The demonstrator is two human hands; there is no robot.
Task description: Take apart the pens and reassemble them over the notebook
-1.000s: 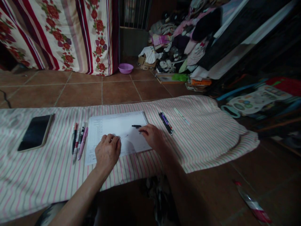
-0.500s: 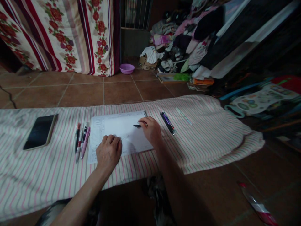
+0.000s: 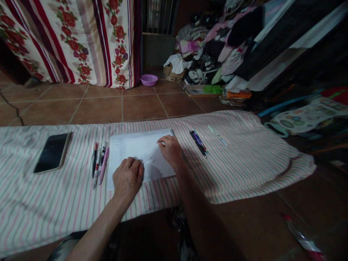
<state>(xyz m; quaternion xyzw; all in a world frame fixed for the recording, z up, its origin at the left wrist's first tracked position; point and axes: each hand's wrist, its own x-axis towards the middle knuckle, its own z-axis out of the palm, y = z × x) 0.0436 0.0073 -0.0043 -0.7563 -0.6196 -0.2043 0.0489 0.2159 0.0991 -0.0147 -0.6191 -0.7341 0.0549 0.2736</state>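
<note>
Here's the change: half a second ago a short black piece poked out from the right hand (image 3: 170, 149) toward nine o'clock, and now it's gone from view! Those fingers have slid across the spiral-bound pad (image 3: 137, 143), nearer its middle, thumb and fingertips drawn close, a small pale speck showing beside them; whether the black piece is tucked inside that grip, I cannot tell. And what it means for the work: the two hands' fingertips are closer now, with only a narrow stretch of paper between them. The left hand (image 3: 128, 177) stays planted on the pad's near edge, thumb and forefinger apparently pinching a slender rod (image 3: 147, 160), perhaps a pen refill, its free end aimed at two o'clock. A second thin line just beneath may be its shadow. So where does that rod lie? Straight out of the left pinch, and at about seven o'clock from the right fingertips, near but not touching. Around them on the striped cloth (image 3: 244, 156): a cluster of pens (image 3: 103, 167) at ten o'clock from the left hand, the smartphone (image 3: 52, 153) farther out that way, and between two and three from the right hand, some dark pens (image 3: 199, 144) and a pale pen (image 3: 217, 135) beyond.
</note>
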